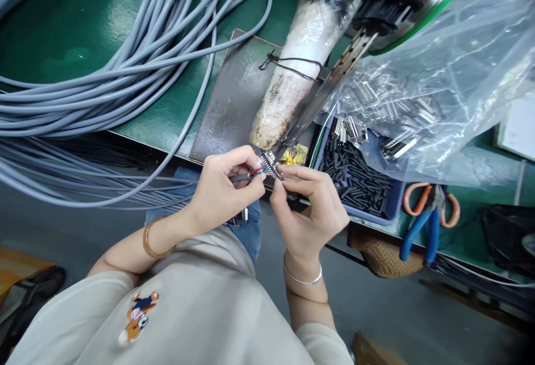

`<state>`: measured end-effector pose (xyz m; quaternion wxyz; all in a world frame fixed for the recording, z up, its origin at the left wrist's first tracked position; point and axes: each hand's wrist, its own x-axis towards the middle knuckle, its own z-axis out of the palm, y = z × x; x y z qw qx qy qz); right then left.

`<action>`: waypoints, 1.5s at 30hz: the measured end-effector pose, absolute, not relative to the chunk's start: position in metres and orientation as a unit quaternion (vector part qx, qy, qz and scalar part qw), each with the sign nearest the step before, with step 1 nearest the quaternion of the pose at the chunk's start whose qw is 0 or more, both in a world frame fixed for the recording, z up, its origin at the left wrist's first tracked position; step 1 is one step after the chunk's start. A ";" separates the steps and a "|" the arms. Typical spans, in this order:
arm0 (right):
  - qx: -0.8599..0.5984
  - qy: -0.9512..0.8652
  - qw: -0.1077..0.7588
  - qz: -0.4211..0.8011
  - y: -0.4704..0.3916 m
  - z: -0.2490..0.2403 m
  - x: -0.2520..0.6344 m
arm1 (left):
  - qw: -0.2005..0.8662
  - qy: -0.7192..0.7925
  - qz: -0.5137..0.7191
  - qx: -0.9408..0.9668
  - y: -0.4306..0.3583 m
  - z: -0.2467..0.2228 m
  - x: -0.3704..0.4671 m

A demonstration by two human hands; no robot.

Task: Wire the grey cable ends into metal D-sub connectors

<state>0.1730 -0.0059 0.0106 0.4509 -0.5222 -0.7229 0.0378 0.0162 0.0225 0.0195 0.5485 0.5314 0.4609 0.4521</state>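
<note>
Pinched in my left hand (229, 186) is the end of a grey cable (239, 178), with thin coloured wires (257, 171) fanning out of it. My right hand (311, 203) grips a small metal connector (271, 163) between thumb and fingertips. The wires reach the connector's row of pins, and both hands nearly meet there. Just above the connector are the tip of a white wrapped tube (288, 69) and the lower end of a perforated metal rod (330, 83). Whether each wire is joined to a pin is too small to tell.
Coiled grey cables (137, 75) cover the left of the green table (83, 56). On the right are a blue tray of black sleeves (395, 209), a plastic bag of connectors (468, 75) and pliers (432, 220). A dark plate (234, 95) lies behind my hands.
</note>
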 end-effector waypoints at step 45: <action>-0.518 -0.686 0.511 0.001 -0.001 0.002 0.163 | 0.503 0.485 0.514 0.497 0.023 0.017 0.022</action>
